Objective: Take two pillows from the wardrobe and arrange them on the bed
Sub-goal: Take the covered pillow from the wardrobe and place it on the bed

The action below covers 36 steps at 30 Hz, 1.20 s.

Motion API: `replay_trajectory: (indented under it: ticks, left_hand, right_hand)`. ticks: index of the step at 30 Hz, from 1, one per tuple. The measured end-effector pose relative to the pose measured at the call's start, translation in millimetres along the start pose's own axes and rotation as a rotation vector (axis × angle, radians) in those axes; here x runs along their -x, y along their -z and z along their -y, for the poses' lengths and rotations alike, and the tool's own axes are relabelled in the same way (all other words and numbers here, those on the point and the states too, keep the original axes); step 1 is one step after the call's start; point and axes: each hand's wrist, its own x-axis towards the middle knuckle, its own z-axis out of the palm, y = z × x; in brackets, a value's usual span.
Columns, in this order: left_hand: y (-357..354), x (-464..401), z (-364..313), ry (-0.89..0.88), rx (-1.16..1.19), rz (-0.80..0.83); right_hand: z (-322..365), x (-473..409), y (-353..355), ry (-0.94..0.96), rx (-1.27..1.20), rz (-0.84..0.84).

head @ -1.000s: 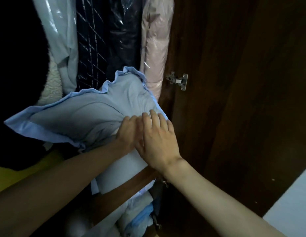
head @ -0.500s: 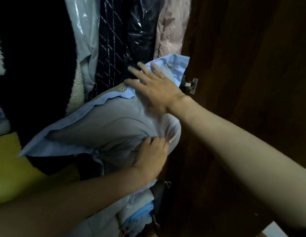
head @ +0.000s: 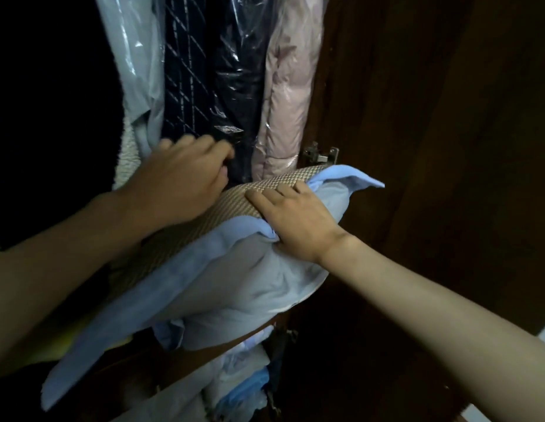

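Pillow (head: 234,278) in a light blue case sits tilted at the wardrobe's opening, its upper right corner raised near the metal hinge (head: 321,153) and its lower left flap hanging down toward the bottom of the view. A beige woven mat-like surface (head: 259,193) lies against the pillow's upper side, running from lower left up toward the hinge. The right hand (head: 295,223) lies on the pillow's upper end with its fingers (head: 265,199) spread flat over the woven surface and the thumb side pressed into bunched blue fabric; whether the cloth is actually pinched cannot be told. The left hand (head: 179,184) is above and left of it, loosely curled, touching the dark hanging clothes and holding nothing that shows. Behind the pillow hang garments in clear plastic covers: a pale blue shirt (head: 137,71), a navy checked garment (head: 192,65), and a pink padded jacket (head: 291,86) just beside the hinge, crowding the space over the pillow. The dark brown wardrobe door (head: 432,147) stands to the right. Under the pillow, folded white and blue textiles (head: 240,388) are stacked below a brown shelf edge (head: 222,345). A yellow item (head: 61,345) shows at lower left.
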Motion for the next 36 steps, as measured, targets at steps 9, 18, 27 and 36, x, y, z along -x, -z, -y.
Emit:
replay_trajectory:
  ticks: [9,18,27,36]
  left_hand:
    - [-102,50,-41,0.087,0.981,0.661]
    - [-140,77,-95,-0.066,0.787,0.816]
    - [-261,28,3,-0.024,0.183,0.840]
    - [-296,38,13,0.002,0.243,0.728]
  right_hand:
    - [34,108,20,-0.069,-0.085,0.284]
    - [39,158,20,-0.266,-0.488,0.579]
    - [125,127,-103,-0.799,-0.676,0.730]
    - [190,148,-161,-1.063,-0.582,0.567]
